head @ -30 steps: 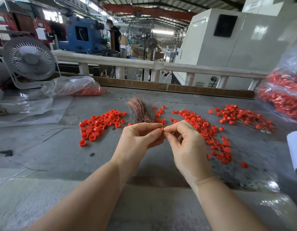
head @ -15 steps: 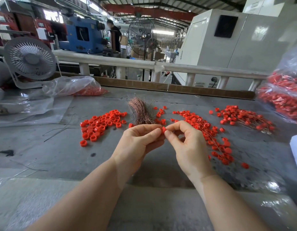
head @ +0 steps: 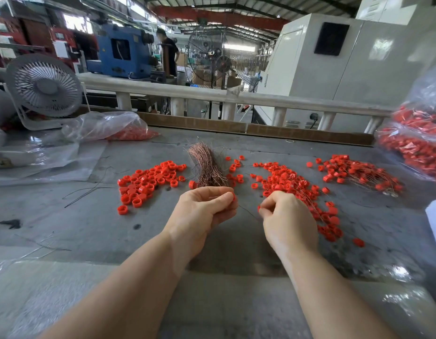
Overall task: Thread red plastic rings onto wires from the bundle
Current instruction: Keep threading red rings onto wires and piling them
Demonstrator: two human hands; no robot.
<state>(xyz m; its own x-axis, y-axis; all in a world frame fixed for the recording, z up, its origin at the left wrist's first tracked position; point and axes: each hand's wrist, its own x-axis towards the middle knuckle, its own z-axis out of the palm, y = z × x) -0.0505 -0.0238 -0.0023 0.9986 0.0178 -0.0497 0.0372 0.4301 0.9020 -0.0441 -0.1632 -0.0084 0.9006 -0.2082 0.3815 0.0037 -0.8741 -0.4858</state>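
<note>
Desk fan (head: 44, 85): white, standing at the far left edge of the grey table (head: 163, 241), facing inward.
Plastic bag (head: 107, 126): clear, lying just right of the fan, with red rings inside its right end.
Loose wires (head: 89, 189): a few dark strands on the table left of centre.
Left pile of rings (head: 148, 182): loose red plastic rings spread on the table, no wires through them that can be made out.
Wire bundle (head: 208, 167): copper-coloured, fanned out at its far end, its near end running down to the left hand.
Left hand (head: 202, 214): fingers curled, thumb and forefinger pinching one red ring (head: 234, 196) at the fingertips; whether it also grips the bundle's near end is hidden by the fingers.
Single wire (head: 247, 211): thin and dark, running from the left hand's fingertips across the gap to the right hand.
Right hand (head: 287, 218): fingers curled, pinching the end of that wire (a fleck of red shows at its fingertips, too small to name); the two hands are apart.
Middle pile (head: 292, 184): rings with thin wires through them, trailing down past the right hand.
Right pile (head: 353, 172): more wired rings, further back.
Large bag (head: 417, 143): clear, at the right edge, packed with red rings.
</note>
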